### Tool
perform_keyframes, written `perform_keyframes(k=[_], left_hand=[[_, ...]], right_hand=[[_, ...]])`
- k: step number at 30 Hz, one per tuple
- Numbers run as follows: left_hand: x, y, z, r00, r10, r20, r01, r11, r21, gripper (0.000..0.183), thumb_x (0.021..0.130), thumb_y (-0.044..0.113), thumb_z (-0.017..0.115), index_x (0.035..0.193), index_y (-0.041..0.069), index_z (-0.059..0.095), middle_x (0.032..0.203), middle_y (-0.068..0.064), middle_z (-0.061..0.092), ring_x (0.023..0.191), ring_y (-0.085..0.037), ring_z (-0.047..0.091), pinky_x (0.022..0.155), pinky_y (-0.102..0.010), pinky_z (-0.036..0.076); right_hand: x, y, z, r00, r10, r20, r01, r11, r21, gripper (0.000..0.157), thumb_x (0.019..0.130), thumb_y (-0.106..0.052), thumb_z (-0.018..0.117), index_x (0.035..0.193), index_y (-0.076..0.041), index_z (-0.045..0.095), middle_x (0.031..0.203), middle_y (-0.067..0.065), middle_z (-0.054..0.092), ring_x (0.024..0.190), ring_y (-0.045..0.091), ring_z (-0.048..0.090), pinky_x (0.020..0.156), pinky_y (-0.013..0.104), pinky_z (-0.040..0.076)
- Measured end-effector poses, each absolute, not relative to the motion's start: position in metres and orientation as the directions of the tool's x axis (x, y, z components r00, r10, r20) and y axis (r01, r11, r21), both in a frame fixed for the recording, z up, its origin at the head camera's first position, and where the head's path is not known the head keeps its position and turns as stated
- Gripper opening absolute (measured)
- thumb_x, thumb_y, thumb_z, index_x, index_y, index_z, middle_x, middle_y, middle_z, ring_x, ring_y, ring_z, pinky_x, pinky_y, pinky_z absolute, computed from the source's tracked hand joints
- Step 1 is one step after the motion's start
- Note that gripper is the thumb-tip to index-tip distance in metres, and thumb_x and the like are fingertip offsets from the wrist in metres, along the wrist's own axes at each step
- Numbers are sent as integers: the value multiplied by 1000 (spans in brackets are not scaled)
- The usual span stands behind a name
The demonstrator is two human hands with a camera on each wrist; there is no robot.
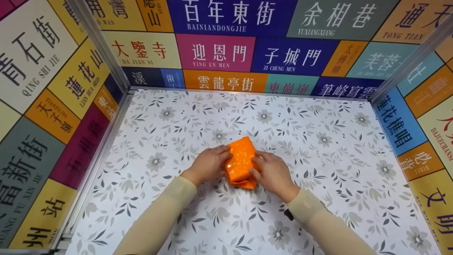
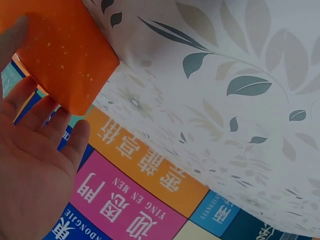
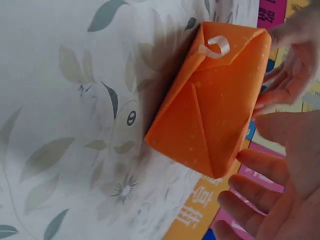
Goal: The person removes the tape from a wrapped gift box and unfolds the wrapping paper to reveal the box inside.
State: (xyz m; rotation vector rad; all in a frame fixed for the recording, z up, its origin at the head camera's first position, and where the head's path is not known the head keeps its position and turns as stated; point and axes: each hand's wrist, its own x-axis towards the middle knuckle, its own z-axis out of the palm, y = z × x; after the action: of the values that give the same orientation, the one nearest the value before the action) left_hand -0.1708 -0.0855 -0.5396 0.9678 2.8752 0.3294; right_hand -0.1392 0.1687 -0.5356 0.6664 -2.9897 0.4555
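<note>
A small box-shaped package wrapped in speckled orange paper (image 1: 241,159) is over the patterned tabletop, between the two hands. Its folded end, with triangular flaps and a curled strip of clear tape (image 3: 220,46), shows in the right wrist view. My left hand (image 1: 209,164) is at the package's left side, fingertips at its edge and thumb over the orange paper in the left wrist view. At the right side is my right hand (image 1: 274,173), its fingers spread and loosely extended beside the paper. In the head view its fingertips overlap the package.
White tabletop (image 1: 159,205) printed with grey leaves and flowers spreads all around the hands. Colourful panels (image 1: 216,53) with Chinese street names wall the back and sides, with metal frame posts (image 1: 106,42) at the corners. A small black piece (image 1: 289,214) shows by the right cuff.
</note>
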Motion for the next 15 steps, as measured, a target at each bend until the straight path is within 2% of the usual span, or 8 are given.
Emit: perform_keyframes(k=[3, 6, 8, 11, 15], left_hand=[[-170, -83, -543, -795, 607, 10, 597, 778, 198, 68, 85, 40, 78, 144, 15, 54, 154, -5, 42, 140, -24, 39, 111, -47, 35], [-168, -80, -545, -793, 607, 51, 606, 778, 167, 69, 86, 45, 76, 143, 13, 54, 150, -7, 47, 135, -27, 43, 109, -46, 37], [-166, -78, -545, -791, 607, 77, 612, 778, 145, 69, 86, 46, 75, 142, 11, 56, 145, -8, 50, 131, -28, 46, 108, -45, 37], [-164, -77, -545, -783, 613, 103, 621, 774, 124, 64, 86, 43, 75, 138, 10, 59, 137, -8, 55, 124, -28, 49, 106, -45, 39], [-162, -78, -542, -771, 626, 121, 637, 762, 118, 50, 87, 37, 75, 130, 13, 65, 123, -6, 57, 114, -26, 51, 102, -43, 41]], right_hand=[[-131, 161, -537, -887, -438, 147, -460, 865, -199, 61, 91, -54, 65, 125, -4, 66, 136, 13, 57, 123, 34, 52, 107, 50, 37], [-126, 154, -540, -885, -443, 144, -462, 872, -160, 81, 84, -68, 64, 130, -1, 62, 137, 16, 55, 124, 36, 51, 107, 52, 36], [-124, 151, -542, -888, -437, 143, -455, 879, -143, 89, 80, -71, 65, 133, 1, 59, 138, 17, 54, 125, 37, 50, 107, 53, 35], [-125, 150, -543, -889, -433, 148, -451, 884, -120, 92, 78, -70, 68, 135, 1, 57, 141, 18, 52, 126, 38, 49, 107, 54, 35], [-128, 153, -541, -876, -465, 125, -478, 873, -100, 86, 79, -59, 70, 138, 3, 55, 144, 19, 50, 128, 40, 47, 107, 54, 35]])
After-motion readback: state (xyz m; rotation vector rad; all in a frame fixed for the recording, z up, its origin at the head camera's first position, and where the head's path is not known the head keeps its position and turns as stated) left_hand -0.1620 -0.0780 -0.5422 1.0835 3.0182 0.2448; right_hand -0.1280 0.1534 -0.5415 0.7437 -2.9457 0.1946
